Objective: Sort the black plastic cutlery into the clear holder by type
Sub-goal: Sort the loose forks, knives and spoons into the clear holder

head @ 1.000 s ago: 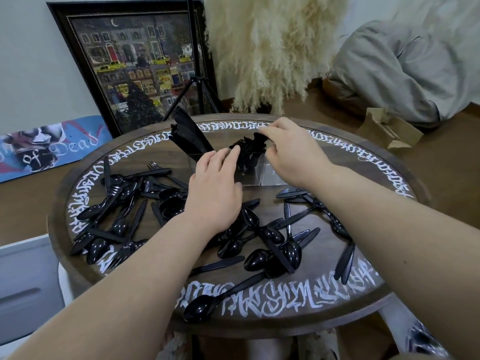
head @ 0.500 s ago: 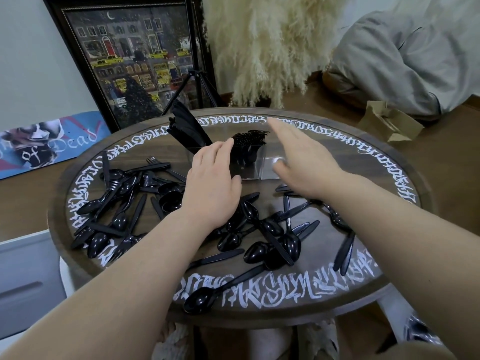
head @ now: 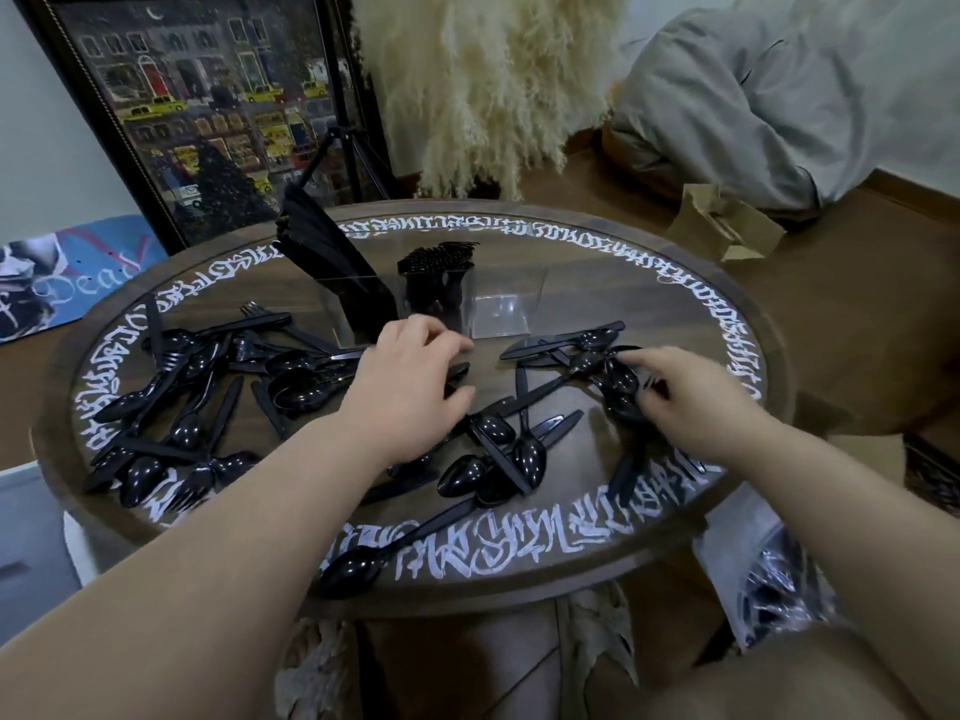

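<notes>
Right hand (head: 691, 402) pinches a spoon (head: 621, 374) by its bowl near the table's (head: 519, 579) right edge, handle running left toward centre, holder (head: 501, 309) farther back-left; left hand (head: 410, 387), loosely curled over the centre pile, grips nothing visible.

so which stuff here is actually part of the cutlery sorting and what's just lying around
Part of the job:
clear holder
knives in holder
forks in holder
loose spoons
left hand
right hand

Lying about:
framed painting
pampas grass
cardboard box
tripod
</notes>
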`<state>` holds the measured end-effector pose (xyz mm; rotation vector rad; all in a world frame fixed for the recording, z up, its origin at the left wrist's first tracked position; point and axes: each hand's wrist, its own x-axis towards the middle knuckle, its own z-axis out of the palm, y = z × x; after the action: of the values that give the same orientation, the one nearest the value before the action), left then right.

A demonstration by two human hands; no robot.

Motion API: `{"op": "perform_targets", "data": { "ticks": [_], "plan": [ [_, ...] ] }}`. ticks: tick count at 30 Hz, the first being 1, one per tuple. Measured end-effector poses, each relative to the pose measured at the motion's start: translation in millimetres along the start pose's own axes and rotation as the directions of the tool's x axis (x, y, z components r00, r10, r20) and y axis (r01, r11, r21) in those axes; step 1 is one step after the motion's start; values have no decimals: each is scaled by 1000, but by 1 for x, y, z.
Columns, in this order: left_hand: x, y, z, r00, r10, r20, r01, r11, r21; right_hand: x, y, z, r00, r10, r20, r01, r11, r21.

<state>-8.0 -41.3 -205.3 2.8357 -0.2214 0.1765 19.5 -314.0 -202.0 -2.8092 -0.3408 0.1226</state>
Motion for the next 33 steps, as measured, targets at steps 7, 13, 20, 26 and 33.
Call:
{"op": "perform_targets", "data": {
  "ticks": [7, 13, 20, 26, 33],
  "plan": [
    [-8, 8, 5, 909, -129, 397, 45, 976, 213, -20, -39, 17, 913, -141, 383, 233, 950, -206],
    [-7, 13, 19, 860, -111, 498, 50, 990, 134, -27, -66, 38, 843, -271, 465, 408, 884, -226],
    [-1, 14, 25, 951, 15, 307, -8, 1000, -25, -10, -55, 37, 887, -174, 428, 291, 930, -226],
    [-23, -40, -4, 944, -199, 264, 154, 972, 180, -11, -80, 36, 884, -286, 369, 367, 914, -171],
    [-61, -86, -21, 820, -474, 321, 402, 876, 265, -5, -121, 55, 805, -346, 482, 471, 866, -165]
  ]
}}
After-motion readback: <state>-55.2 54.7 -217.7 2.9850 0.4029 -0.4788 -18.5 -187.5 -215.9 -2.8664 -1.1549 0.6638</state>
